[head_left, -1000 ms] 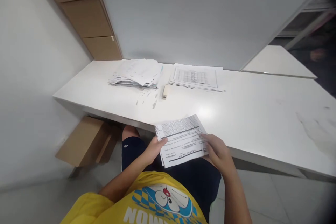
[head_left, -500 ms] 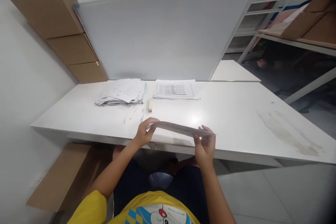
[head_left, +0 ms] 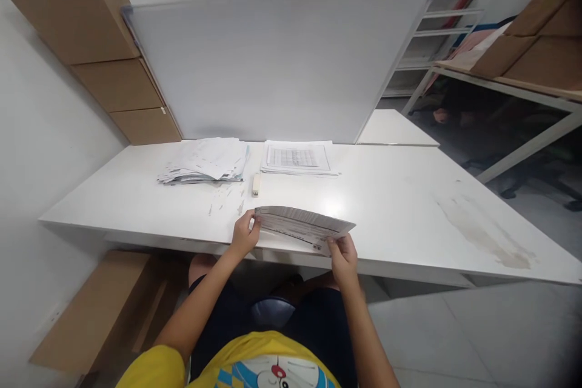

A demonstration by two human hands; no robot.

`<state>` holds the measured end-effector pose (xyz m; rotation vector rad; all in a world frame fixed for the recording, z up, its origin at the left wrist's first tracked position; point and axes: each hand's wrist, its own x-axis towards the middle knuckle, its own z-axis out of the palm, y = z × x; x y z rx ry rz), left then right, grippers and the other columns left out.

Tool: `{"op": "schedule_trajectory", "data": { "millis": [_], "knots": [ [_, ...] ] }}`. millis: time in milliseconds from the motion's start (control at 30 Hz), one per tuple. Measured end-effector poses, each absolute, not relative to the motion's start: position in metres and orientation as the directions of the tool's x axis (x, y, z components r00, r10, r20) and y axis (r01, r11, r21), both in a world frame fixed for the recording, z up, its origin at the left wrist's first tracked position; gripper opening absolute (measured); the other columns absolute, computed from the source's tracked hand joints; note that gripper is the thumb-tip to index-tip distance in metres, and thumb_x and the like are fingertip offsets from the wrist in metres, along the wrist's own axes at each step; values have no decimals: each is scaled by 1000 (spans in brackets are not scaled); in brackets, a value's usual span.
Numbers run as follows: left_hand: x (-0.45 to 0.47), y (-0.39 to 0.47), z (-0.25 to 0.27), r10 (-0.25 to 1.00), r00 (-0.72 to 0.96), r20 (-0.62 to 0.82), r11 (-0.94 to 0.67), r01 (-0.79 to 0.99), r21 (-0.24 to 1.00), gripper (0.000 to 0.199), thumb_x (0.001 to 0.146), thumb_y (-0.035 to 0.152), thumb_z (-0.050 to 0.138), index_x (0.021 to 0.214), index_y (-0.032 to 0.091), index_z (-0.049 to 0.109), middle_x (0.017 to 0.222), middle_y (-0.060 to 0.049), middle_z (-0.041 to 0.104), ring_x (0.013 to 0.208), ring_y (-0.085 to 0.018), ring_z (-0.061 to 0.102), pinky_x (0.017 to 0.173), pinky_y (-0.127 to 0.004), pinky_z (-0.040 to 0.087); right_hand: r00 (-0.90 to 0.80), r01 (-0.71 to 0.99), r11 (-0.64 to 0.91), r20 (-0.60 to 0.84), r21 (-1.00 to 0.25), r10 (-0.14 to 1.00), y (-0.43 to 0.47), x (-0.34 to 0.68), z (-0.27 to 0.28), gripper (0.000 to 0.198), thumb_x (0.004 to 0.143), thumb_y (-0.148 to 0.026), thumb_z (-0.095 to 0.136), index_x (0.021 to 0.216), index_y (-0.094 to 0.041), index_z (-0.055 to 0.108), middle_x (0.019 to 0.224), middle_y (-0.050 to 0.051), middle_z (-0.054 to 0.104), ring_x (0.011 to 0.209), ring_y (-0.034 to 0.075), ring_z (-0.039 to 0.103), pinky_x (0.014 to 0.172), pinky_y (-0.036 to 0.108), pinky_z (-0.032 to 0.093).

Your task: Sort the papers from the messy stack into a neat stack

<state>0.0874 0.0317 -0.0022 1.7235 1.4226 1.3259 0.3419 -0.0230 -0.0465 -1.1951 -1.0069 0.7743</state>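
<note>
A printed sheet of paper point(head_left: 295, 224) is held up over the front edge of the desk, tilted so its printed face shows. Whether it is one sheet or a few together I cannot tell. My left hand point(head_left: 244, 235) pinches its left end, and my right hand point(head_left: 344, 259) grips its lower right corner. Just beyond the paper a small cream stapler-like block point(head_left: 256, 185) lies on the desk. Farther back are an untidy pile of papers point(head_left: 204, 160) on the left and a neater stack of printed sheets point(head_left: 297, 157) on the right.
A whiteboard point(head_left: 268, 66) stands upright along the back of the white desk point(head_left: 386, 206). Cardboard boxes point(head_left: 113, 85) are stacked at its left end. An open carton point(head_left: 95, 309) sits below on the left. To the right is another table point(head_left: 504, 82) with boxes.
The paper has turned from nearly edge-on to showing its printed face. Both hands still hold it, and my right hand has shifted slightly down and left. The view has moved a little.
</note>
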Motion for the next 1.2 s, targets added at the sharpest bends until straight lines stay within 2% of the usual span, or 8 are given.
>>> {"op": "schedule_trajectory", "data": {
  "millis": [133,333,500,633,800,900,1000,1200],
  "knots": [
    [89,34,-7,925,0,380,-343,426,837,15,87,36,55,80,23,59,79,-4,64,82,-23,60,81,-33,47,437,49,190,192,-981,879,-22,344,-51,30,83,-50,61,95,-22,59,91,6,67,99,25,63,91,43,50],
    [95,43,-4,972,94,215,-232,519,823,9,82,17,49,79,23,56,71,0,58,71,-19,57,69,-30,42,370,113,130,163,-985,914,-21,349,-47,34,84,-47,60,106,-21,62,105,9,70,108,27,62,96,44,48],
    [92,44,-9,957,-35,289,-201,638,743,22,83,17,50,62,23,44,69,-3,56,79,-23,54,75,-34,42,269,180,66,114,-982,956,-20,348,-42,32,86,-51,57,99,-23,65,96,7,71,99,26,64,86,40,51],
    [84,32,-12,934,-146,325,-141,686,714,21,86,20,51,66,24,47,79,-6,62,92,-26,54,87,-38,42,230,184,13,55,-983,971,-17,340,-37,30,84,-49,57,97,-23,64,96,6,71,97,26,65,85,40,52],
    [65,23,-12,925,-247,289,-10,743,669,15,83,18,49,69,24,47,86,-8,60,99,-30,52,90,-42,43,61,88,-76,-71,-993,996,-3,327,-19,47,81,-42,58,124,-23,56,102,6,73,90,25,68,78,40,55],
    [54,30,-11,930,-266,254,54,783,620,4,82,20,55,80,24,56,98,-10,64,114,-33,51,99,-47,40,5,107,-143,-143,-984,990,9,323,-13,58,78,-36,57,134,-23,51,92,4,74,80,24,69,72,40,56],
    [47,44,-9,947,-235,217,65,806,589,19,83,23,60,101,23,62,121,-12,64,133,-37,41,109,-52,33,36,137,-168,-165,-976,986,19,322,-13,60,74,-29,57,134,-22,53,91,4,75,82,25,70,79,44,57],
    [51,78,-2,973,2,232,-124,849,514,42,92,23,47,132,17,58,131,-16,61,127,-34,50,109,-50,36,114,-58,-229,-234,-972,965,23,323,-16,59,70,-26,60,128,-20,57,99,8,75,87,28,71,77,46,60]
  ]
}}
